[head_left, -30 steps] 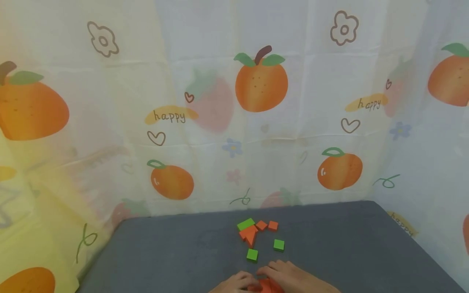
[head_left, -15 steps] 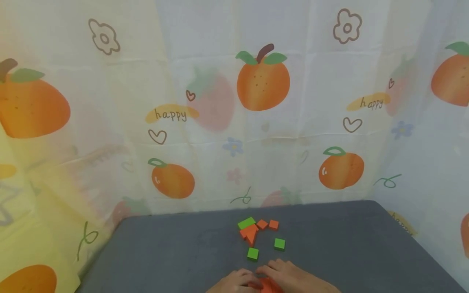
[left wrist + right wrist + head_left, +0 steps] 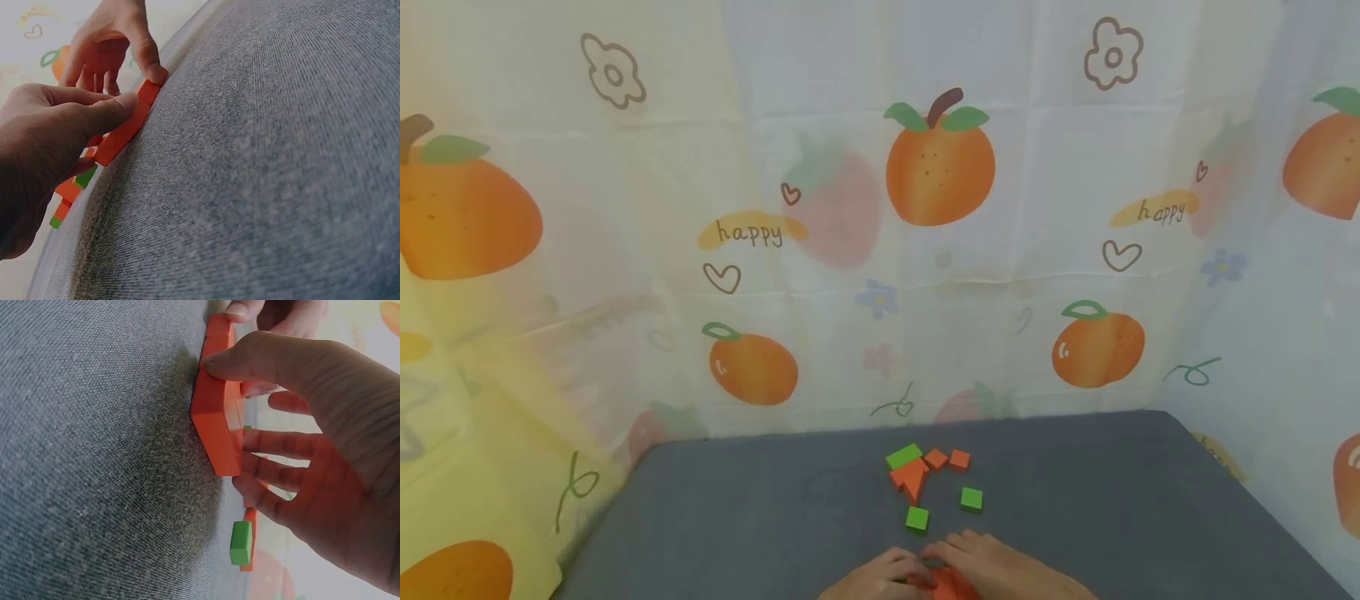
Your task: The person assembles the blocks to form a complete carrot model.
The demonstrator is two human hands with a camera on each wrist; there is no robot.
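Note:
At the bottom of the head view, my left hand (image 3: 880,575) and right hand (image 3: 1003,568) flank a row of orange wooden blocks (image 3: 951,585) on the grey cloth. In the left wrist view the blocks (image 3: 119,140) lie end to end; my left thumb is on their near side and the fingers curl behind. My right thumb presses the far end there. The right wrist view shows that thumb at a joint between orange blocks (image 3: 215,403), with the right-hand fingers (image 3: 275,445) on the opposite side, so the row is held between them. The fingers partly hide the far faces.
Beyond the hands lie a long green block (image 3: 904,457), an orange triangle block (image 3: 913,478) touching it, small orange blocks (image 3: 959,460) and two green blocks, one nearer (image 3: 917,520) and one to the right (image 3: 972,500). A fruit-print curtain (image 3: 835,350) stands behind the table.
Both hands stay at the orange blocks, with only slight finger movement and a small leftward shift of the left hand. The loose blocks lie as before; the head view shifts slightly.

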